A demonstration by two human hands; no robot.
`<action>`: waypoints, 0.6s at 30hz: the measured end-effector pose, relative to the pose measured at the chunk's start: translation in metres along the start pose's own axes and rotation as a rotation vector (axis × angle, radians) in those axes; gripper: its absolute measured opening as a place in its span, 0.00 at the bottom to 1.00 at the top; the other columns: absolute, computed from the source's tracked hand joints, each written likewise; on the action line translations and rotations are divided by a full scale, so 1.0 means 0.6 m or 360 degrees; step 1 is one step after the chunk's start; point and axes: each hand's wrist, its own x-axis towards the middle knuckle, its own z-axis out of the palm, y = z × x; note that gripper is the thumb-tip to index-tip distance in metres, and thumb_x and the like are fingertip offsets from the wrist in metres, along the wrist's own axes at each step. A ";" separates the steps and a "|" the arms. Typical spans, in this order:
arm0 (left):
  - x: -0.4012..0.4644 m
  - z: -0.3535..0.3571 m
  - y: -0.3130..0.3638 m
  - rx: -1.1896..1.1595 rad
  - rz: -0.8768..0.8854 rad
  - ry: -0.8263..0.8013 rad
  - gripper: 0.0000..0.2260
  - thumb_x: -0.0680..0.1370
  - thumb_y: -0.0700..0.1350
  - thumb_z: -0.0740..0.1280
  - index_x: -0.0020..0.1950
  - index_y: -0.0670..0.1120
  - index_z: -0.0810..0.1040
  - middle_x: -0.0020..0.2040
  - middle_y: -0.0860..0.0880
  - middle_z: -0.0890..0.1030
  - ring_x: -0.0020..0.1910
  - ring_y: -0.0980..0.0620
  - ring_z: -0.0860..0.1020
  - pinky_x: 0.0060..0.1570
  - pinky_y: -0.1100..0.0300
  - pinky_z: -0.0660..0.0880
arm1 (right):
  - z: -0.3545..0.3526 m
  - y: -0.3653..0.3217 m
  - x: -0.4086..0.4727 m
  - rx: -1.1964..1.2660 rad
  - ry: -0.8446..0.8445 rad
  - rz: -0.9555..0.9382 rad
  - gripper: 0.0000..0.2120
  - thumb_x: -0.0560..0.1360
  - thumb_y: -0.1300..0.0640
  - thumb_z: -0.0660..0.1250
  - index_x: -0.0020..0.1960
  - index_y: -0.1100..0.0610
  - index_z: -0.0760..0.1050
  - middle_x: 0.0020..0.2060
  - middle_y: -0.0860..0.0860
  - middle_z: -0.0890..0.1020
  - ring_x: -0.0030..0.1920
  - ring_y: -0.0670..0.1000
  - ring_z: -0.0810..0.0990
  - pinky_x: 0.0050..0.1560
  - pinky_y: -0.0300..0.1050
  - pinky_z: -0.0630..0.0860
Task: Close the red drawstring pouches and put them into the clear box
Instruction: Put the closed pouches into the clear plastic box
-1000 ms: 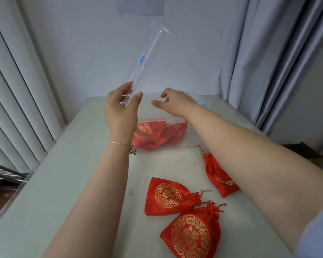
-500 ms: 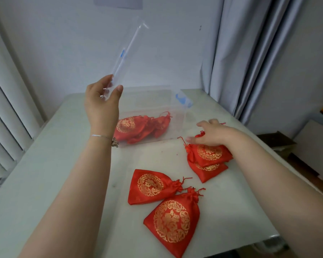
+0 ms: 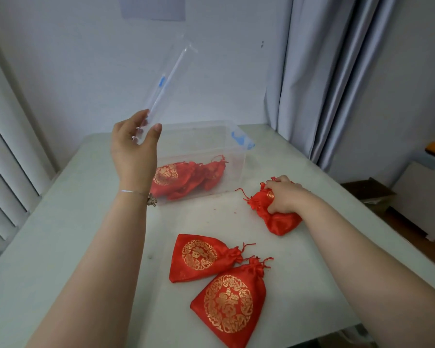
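The clear box (image 3: pixel 236 169) stands open at the table's far middle, with several red pouches (image 3: pixel 186 177) inside. My left hand (image 3: pixel 133 151) holds the box's clear lid (image 3: pixel 166 81) upright above the box's left end, pinched between thumb and fingers. My right hand (image 3: pixel 284 194) grips a bunched red pouch (image 3: pixel 279 222) on the table, right of the box; a second pouch seems to lie under it. Two closed red pouches with gold emblems lie nearer me: one flat (image 3: pixel 199 257), one in front (image 3: pixel 229 302).
The pale table (image 3: pixel 60 247) ends at a near-right edge. Grey curtains (image 3: pixel 337 84) hang at the right, vertical blinds (image 3: pixel 8 159) at the left. A cardboard box (image 3: pixel 369 192) and white furniture (image 3: pixel 425 197) sit on the floor to the right.
My right hand left the box, dropped to the right and closed on the pouch there. My left hand keeps the lid raised. The camera turned right.
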 end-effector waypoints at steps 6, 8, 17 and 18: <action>-0.002 -0.001 -0.001 0.0007 0.0031 -0.0015 0.12 0.74 0.45 0.70 0.57 0.54 0.78 0.51 0.53 0.76 0.44 0.67 0.74 0.51 0.68 0.71 | -0.022 -0.024 0.004 0.0343 0.0304 -0.0251 0.16 0.68 0.63 0.66 0.52 0.47 0.76 0.53 0.53 0.77 0.55 0.57 0.77 0.51 0.45 0.75; 0.000 -0.002 -0.002 -0.0001 0.0019 -0.0010 0.12 0.74 0.45 0.70 0.57 0.53 0.79 0.51 0.52 0.76 0.45 0.66 0.74 0.51 0.68 0.71 | -0.061 -0.041 -0.006 0.0677 0.0358 -0.0390 0.14 0.67 0.68 0.65 0.38 0.48 0.73 0.38 0.48 0.79 0.44 0.53 0.79 0.39 0.40 0.73; 0.005 -0.003 -0.004 -0.0039 -0.0004 -0.0016 0.12 0.74 0.44 0.70 0.56 0.54 0.78 0.51 0.53 0.76 0.45 0.65 0.74 0.52 0.67 0.72 | -0.250 -0.117 -0.040 0.1588 0.0517 -0.0816 0.15 0.65 0.73 0.64 0.43 0.54 0.79 0.34 0.46 0.83 0.35 0.45 0.81 0.41 0.39 0.77; 0.007 -0.002 -0.004 -0.0040 -0.0004 -0.0012 0.12 0.74 0.44 0.70 0.56 0.54 0.79 0.51 0.53 0.76 0.45 0.65 0.74 0.52 0.67 0.72 | -0.261 -0.132 -0.021 0.1597 0.0660 -0.0770 0.16 0.65 0.71 0.65 0.47 0.55 0.79 0.37 0.47 0.84 0.38 0.46 0.81 0.43 0.39 0.77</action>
